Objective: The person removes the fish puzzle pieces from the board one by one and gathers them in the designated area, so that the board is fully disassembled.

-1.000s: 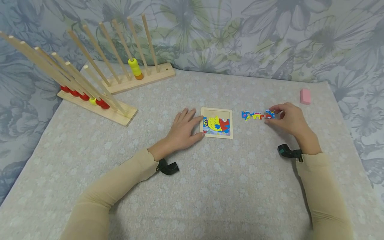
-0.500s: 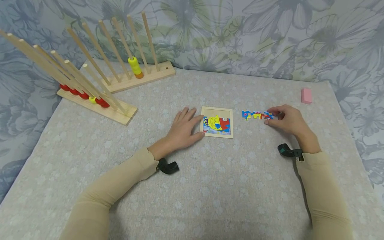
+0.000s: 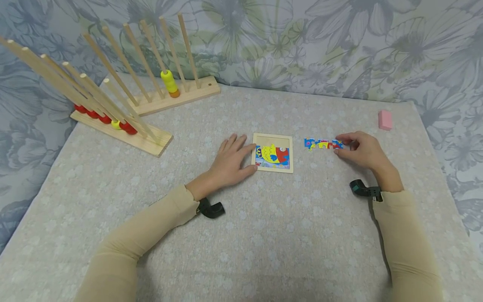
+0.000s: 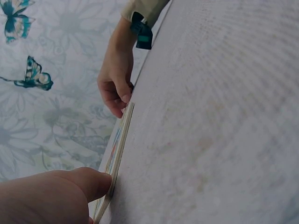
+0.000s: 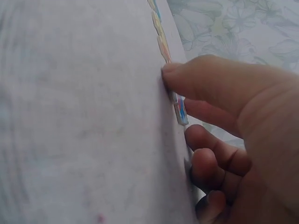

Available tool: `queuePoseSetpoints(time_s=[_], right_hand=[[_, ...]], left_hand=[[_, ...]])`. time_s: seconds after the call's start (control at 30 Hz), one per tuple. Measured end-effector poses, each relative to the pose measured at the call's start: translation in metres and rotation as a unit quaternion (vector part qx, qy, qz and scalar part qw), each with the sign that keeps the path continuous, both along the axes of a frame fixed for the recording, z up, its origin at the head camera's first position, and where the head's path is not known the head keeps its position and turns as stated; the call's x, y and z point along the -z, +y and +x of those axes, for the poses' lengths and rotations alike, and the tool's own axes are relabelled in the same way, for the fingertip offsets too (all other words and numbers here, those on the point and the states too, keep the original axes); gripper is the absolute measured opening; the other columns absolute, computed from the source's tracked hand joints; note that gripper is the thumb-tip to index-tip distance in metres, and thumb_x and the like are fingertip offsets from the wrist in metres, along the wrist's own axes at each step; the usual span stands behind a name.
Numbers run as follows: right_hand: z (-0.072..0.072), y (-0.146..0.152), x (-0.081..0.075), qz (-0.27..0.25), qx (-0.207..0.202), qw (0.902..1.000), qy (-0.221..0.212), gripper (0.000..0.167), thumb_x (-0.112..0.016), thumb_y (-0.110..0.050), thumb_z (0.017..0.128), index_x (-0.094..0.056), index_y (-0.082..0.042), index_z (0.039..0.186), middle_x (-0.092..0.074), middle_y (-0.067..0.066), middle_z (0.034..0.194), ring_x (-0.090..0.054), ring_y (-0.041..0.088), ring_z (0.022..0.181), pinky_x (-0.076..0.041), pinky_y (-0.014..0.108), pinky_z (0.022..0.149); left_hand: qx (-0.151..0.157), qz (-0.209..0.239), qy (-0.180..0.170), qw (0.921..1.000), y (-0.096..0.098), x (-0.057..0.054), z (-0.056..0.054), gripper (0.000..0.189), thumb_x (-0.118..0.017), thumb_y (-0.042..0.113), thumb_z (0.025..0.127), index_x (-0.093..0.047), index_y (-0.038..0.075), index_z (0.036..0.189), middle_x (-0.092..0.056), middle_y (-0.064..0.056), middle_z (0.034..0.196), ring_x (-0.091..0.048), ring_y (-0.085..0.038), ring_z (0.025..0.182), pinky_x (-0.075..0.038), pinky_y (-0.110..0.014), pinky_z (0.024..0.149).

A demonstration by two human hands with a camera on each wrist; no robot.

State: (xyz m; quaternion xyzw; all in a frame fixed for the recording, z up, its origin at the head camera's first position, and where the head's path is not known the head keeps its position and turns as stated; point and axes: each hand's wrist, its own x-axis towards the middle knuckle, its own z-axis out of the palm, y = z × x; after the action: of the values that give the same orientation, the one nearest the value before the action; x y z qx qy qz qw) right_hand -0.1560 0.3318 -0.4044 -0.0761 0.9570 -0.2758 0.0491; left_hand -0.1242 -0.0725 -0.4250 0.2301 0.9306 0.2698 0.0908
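Left hand [image 3: 230, 165] has its fingers spread on the tabletop [image 3: 286, 226], thumb and index right up against the near side of the wooden puzzle tray [image 3: 291, 155]. Right hand [image 3: 360, 149] is pinching the end puzzle piece [image 3: 337, 144] between thumb and index. The other loose pieces [image 3: 323, 144] line up left of those fingers, and a pink block [image 3: 385, 120] sits beyond them, off to the right.

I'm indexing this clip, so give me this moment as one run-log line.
left hand: touches left edge of puzzle frame | right hand: pinches rightmost puzzle piece | puzzle frame: upper strip unfilled | pink block: untouched
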Motion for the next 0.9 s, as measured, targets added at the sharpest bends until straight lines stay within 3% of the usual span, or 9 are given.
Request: queuePoseSetpoints(time_s=[0.13, 0.37, 0.6, 0.9], right_hand=[[0.0008, -0.0012, -0.0004, 0.001, -0.002, 0.9999, 0.010, 0.040, -0.077, -0.018, 0.088, -0.071, 0.000, 0.123, -0.065, 0.020, 0.109, -0.046, 0.007, 0.081, -0.036, 0.015, 0.069], [0.0007, -0.0031, 0.0003, 0.004, 0.001, 0.9998, 0.017, 0.040, -0.077, -0.016, 0.087, -0.071, 0.001, 0.122, -0.064, 0.021, 0.108, -0.047, 0.016, 0.083, -0.036, 0.016, 0.068], [0.0004, -0.0031, 0.0008, -0.002, 0.007, 0.9999, 0.014, 0.040, -0.079, -0.017, 0.086, -0.071, 0.000, 0.122, -0.063, 0.019, 0.106, -0.046, 0.007, 0.080, -0.036, 0.017, 0.068], [0.0026, -0.0038, -0.0003, -0.001, 0.016, 0.9998, 0.007, 0.042, -0.079, -0.019, 0.086, -0.070, 0.001, 0.122, -0.064, 0.019, 0.106, -0.047, 0.010, 0.082, -0.036, 0.016, 0.069]], left_hand=[[0.001, 0.001, 0.000, 1.0000, -0.0001, -0.0016, -0.0001, 0.065, -0.061, 0.040, 0.095, -0.047, 0.013, 0.152, -0.027, -0.019, 0.168, -0.011, -0.043, 0.158, -0.007, -0.061, 0.128], [0.001, 0.005, -0.001, 1.0000, -0.0010, -0.0028, -0.0001, 0.064, -0.061, 0.039, 0.096, -0.047, 0.013, 0.153, -0.027, -0.019, 0.167, -0.011, -0.043, 0.159, -0.006, -0.060, 0.128], [0.002, 0.004, 0.003, 1.0000, -0.0012, 0.0000, -0.0005, 0.065, -0.061, 0.040, 0.095, -0.047, 0.013, 0.153, -0.027, -0.019, 0.167, -0.011, -0.043, 0.158, -0.007, -0.060, 0.128], [0.002, 0.004, 0.005, 1.0000, -0.0011, 0.0010, 0.0006, 0.065, -0.062, 0.040, 0.095, -0.048, 0.014, 0.152, -0.028, -0.019, 0.167, -0.012, -0.044, 0.158, -0.008, -0.061, 0.128]])
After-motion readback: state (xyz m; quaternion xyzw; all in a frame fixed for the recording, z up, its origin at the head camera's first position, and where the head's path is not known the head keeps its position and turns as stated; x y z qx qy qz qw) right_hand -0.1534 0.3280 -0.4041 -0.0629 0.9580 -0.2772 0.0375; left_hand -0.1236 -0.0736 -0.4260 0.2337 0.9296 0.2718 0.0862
